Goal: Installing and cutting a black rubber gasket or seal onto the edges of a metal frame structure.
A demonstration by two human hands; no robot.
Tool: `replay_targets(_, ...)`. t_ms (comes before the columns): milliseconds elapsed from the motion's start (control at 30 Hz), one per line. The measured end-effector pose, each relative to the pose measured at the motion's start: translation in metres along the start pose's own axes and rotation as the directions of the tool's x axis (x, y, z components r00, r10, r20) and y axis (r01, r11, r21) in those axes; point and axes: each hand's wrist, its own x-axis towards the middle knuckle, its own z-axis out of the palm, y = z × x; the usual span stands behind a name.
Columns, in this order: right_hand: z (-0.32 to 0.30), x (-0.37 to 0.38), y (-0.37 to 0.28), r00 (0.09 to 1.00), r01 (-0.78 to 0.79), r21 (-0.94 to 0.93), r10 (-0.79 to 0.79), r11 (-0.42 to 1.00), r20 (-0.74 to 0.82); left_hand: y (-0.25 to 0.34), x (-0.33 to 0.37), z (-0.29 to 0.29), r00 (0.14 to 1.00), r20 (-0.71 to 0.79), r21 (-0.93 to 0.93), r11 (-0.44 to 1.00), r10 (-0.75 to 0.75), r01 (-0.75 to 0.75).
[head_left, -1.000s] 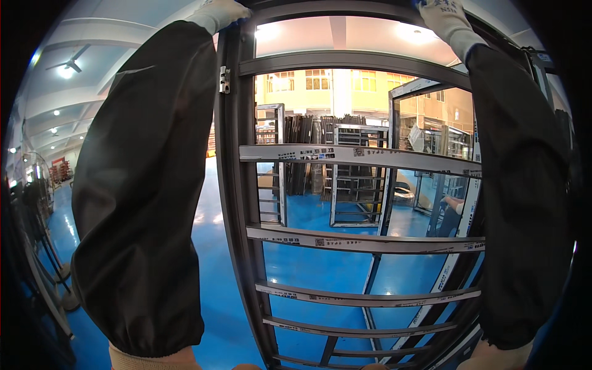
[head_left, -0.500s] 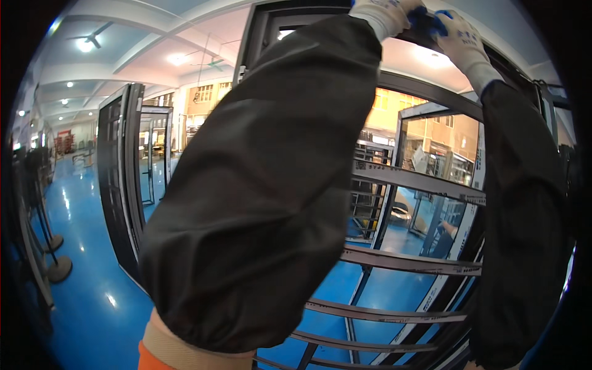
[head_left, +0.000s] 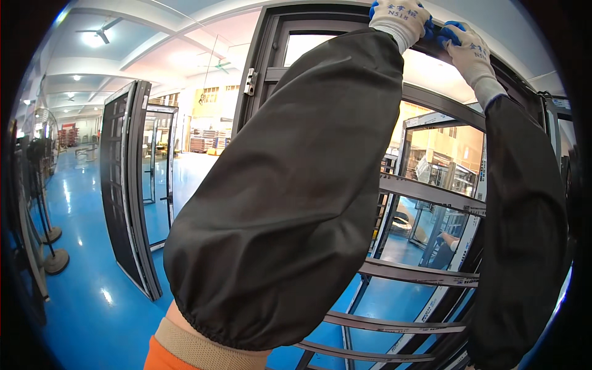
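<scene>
Dark metal door frame (head_left: 431, 98) stands upright directly ahead; its top rail runs across the upper right of the view. All positions below are given relative to this frame.

Both hands are raised to the top rail. Left hand (head_left: 401, 18) — white knit glove with blue coated fingers — sits on the rail, fingers curled over its upper edge; the fingertips are hidden behind the rail and cut by the view's rim, so I cannot tell whether they are spread or pressed together. Right hand (head_left: 465, 52), same kind of glove, lies just beside the left one and slightly lower along the rail, fingers (head_left: 449, 29) bent and close together against the metal. The 2 hands nearly touch. The rail lies under the palms and in front of the fingertips of both.

Black oversleeves (head_left: 296, 203) cover both forearms, elastic cuffs at the elbow end; an orange sleeve (head_left: 169, 357) shows below the left cuff.

Within the frame: several flat horizontal bars (head_left: 425, 274) cross the opening, stacked downward. A hinge (head_left: 250, 81) is fixed on the frame's left upright.

Left of the frame, well apart: a second dark door unit (head_left: 129, 185) standing on the glossy blue floor (head_left: 92, 296). Further left, round-based stands (head_left: 54, 259). Above the frame, ceiling lights and a fan (head_left: 98, 34).
</scene>
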Motion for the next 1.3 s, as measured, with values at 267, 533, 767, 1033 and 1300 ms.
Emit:
replay_targets(267, 0.018, 0.003, 0.005, 0.997, -0.044, -0.041, 0.041, 0.998, -0.069, -0.001, -0.003, -0.008, 1.0, 0.019, -0.028, 1.0, 0.014, -0.013)
replay_targets(533, -0.026, -0.002, 0.061, 0.981, -0.019, 0.163, -0.013, 0.986, 0.191, -0.011, -0.001, -0.002, 0.994, -0.024, -0.02, 0.994, 0.105, -0.105)
replay_targets(767, -0.065, -0.042, 0.11, 0.978, -0.111, 0.005, 0.108, 0.994, 0.181, 0.021, 0.007, -0.006, 1.0, 0.024, -0.079, 0.997, -0.009, 0.011)
replay_targets(1033, -0.065, -0.04, 0.109, 0.971, -0.098, 0.0, 0.096, 0.995, 0.218, 0.038, 0.019, -0.005, 0.987, 0.146, 0.128, 0.99, -0.071, 0.052)
replay_targets(1300, -0.055, -0.033, 0.097, 0.972, -0.155, -0.005, 0.153, 0.988, 0.175, 0.054, 0.039, -0.009, 0.965, 0.248, 0.07, 0.995, -0.083, 0.068)
